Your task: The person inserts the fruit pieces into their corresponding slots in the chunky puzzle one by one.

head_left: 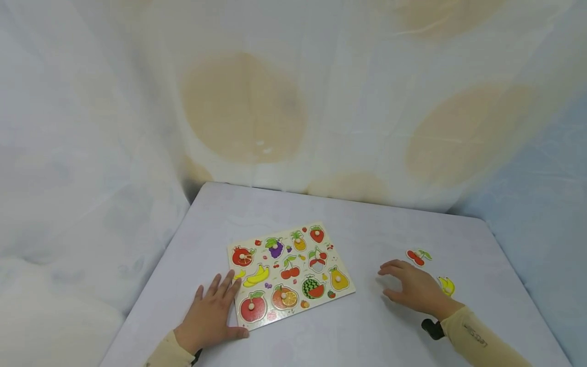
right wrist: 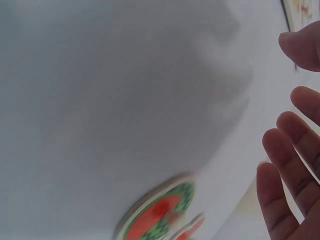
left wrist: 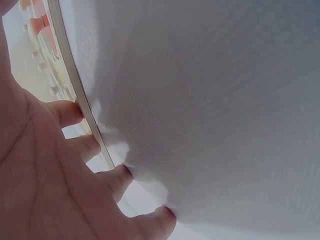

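Note:
A wooden fruit puzzle board (head_left: 297, 272) lies slightly turned on the table, with knobbed pieces such as an apple (head_left: 253, 307) and a pear (head_left: 339, 279) in it. My left hand (head_left: 208, 311) rests at its left edge with fingers spread, the thumb by the near corner. In the left wrist view, fingertips press at the board's side (left wrist: 75, 82) and on the tabletop. My right hand (head_left: 415, 289) hovers right of the board, fingers loosely bent and thumb apart, with nothing between them. A loose cherry piece (head_left: 416, 258) and a banana piece (head_left: 447, 286) lie beyond that hand and forearm.
A loose watermelon piece (right wrist: 160, 215) shows low in the right wrist view, beside part of another red piece (right wrist: 190, 231). The white tabletop (head_left: 321, 341) reaches back to a hanging cloth (head_left: 339, 127) with tan spots. More cloth encloses both sides.

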Tool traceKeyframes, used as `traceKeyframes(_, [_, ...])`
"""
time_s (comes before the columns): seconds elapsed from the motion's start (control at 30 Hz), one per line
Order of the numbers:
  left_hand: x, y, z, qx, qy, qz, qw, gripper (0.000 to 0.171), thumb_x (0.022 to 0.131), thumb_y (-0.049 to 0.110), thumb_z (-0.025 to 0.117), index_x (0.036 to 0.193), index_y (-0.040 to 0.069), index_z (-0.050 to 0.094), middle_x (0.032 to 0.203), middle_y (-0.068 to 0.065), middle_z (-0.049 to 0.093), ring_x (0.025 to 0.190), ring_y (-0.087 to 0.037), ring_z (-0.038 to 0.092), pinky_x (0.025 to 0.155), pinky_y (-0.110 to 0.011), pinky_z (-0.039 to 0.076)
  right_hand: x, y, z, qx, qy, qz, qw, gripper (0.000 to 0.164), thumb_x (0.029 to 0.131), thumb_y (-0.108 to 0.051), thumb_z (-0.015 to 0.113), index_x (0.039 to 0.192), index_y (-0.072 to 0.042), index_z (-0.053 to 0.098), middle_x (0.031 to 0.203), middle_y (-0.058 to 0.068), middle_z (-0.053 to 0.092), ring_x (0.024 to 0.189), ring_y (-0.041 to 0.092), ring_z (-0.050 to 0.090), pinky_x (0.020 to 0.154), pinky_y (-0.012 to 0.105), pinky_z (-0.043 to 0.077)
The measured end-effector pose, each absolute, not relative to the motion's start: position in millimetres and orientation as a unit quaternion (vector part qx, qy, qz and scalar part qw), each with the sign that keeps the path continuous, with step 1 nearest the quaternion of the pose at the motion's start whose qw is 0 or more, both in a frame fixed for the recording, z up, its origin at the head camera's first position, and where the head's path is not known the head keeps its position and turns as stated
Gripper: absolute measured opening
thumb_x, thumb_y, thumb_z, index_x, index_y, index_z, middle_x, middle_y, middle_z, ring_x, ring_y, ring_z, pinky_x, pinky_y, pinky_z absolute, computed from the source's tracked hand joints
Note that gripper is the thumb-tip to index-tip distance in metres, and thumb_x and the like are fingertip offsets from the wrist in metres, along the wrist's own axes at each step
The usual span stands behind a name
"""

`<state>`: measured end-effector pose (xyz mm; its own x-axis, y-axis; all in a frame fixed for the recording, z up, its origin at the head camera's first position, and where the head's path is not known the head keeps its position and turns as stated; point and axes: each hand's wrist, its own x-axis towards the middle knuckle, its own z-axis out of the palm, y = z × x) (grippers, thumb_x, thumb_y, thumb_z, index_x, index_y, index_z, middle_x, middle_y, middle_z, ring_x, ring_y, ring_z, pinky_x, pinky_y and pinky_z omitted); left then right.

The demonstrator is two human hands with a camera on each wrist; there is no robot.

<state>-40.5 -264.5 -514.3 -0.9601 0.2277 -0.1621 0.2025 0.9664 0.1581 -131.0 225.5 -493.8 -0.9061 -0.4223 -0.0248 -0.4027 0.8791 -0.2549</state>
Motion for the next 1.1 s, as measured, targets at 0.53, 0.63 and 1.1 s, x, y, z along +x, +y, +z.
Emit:
traceKeyframes(0.53, [-39,-266,-513,0.105,0.987,0.07,0.097,0.119,0.061,0.08,0.073,0.152,0.011,0.042,0.161,-0.013,0.026,0.144,-0.045,0.024,0.104,-0.077,0.021,-120,290,-496,-0.155,0.979,-0.133,0.001,0.049,0.074,-0.027,0.088,0.117,-0.01,0.07,0.123,0.018,0.061,0.108,0.04,0.062,0.081,0.058,0.053])
traceKeyframes(0.63, [-39,-266,-512,0.103,0.988,0.07,0.096,0.119,0.061,0.08,0.073,0.152,0.01,0.042,0.161,-0.014,0.027,0.144,-0.045,0.024,0.104,-0.077,0.021,-119,293,-499,-0.151,0.981,-0.124,0.007,0.051,0.073,-0.027,0.089,0.116,-0.008,0.07,0.122,0.017,0.062,0.107,0.039,0.062,0.081,0.056,0.054])
traceKeyframes(1.1, [-39,-265,-513,0.109,0.988,0.075,0.086,0.118,0.061,0.079,0.074,0.151,0.01,0.042,0.161,-0.014,0.028,0.144,-0.045,0.025,0.104,-0.077,0.021,-123,302,-512,-0.136,0.986,-0.094,0.016,0.049,0.075,-0.029,0.088,0.114,-0.006,0.069,0.119,0.019,0.062,0.104,0.039,0.063,0.081,0.056,0.053])
